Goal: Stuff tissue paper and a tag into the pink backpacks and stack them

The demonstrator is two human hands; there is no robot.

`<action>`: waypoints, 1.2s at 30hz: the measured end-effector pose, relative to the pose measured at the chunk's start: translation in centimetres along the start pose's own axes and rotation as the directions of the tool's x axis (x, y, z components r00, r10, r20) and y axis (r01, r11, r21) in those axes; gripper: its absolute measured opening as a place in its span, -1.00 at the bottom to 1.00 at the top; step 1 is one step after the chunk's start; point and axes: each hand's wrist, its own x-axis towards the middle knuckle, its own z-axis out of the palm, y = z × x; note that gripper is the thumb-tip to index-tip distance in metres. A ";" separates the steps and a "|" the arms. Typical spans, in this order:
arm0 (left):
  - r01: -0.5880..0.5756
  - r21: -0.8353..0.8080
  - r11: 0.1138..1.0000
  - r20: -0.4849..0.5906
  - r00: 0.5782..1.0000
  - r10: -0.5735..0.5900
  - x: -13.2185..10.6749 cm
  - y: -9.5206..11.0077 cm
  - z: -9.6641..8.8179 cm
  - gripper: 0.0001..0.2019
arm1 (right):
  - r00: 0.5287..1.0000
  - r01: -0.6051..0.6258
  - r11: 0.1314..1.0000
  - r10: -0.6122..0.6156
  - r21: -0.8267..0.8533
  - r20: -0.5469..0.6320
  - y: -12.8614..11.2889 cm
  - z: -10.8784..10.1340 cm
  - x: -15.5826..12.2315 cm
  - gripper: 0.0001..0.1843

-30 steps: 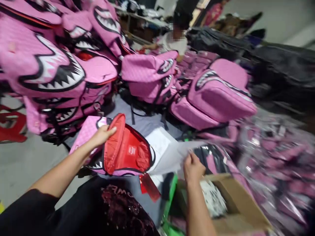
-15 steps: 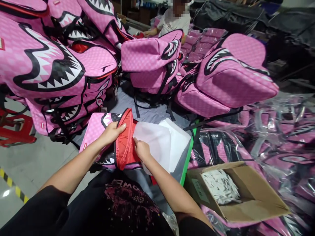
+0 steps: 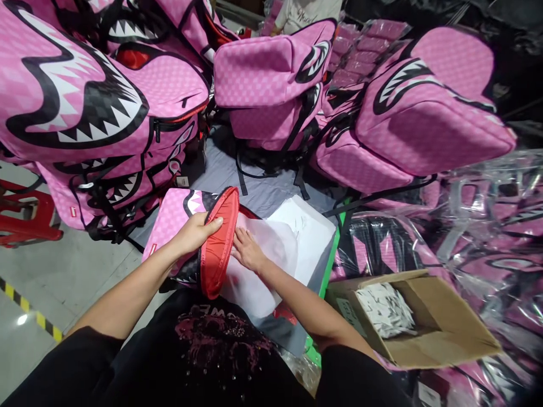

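Note:
A small pink checked backpack (image 3: 170, 210) with a printed shark mouth lies in front of me, its red lining (image 3: 220, 243) turned to view at the opening. My left hand (image 3: 195, 232) is closed on the rim of that opening, thumb over the red lining. My right hand (image 3: 247, 249) lies with fingers spread on a translucent white sheet (image 3: 254, 291) at the backpack's mouth. Part of the sheet seems to be inside the opening; how far in is hidden. To the right, white sheets (image 3: 314, 232) lie on the grey table surface (image 3: 223, 161).
Large pink shark-print backpacks (image 3: 102, 102) are piled at the left, with more backpacks (image 3: 254, 70) behind and others (image 3: 428, 130) at the right. A cardboard box (image 3: 449, 333) of small white pieces stands at the right on plastic-wrapped bags (image 3: 500, 271). A person (image 3: 307, 12) stands at the back.
My right hand has gone from curled fingers to spread ones on the translucent sheet. The sheet has shifted towards me and covers more of the opening. My left hand still holds the rim.

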 end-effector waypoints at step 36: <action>-0.029 0.085 0.996 0.044 0.999 0.026 1.1 -0.7 -0.3 -0.59 | 0.957 0.220 0.957 -0.174 -0.189 0.232 2.9 1.2 -1.8 0.02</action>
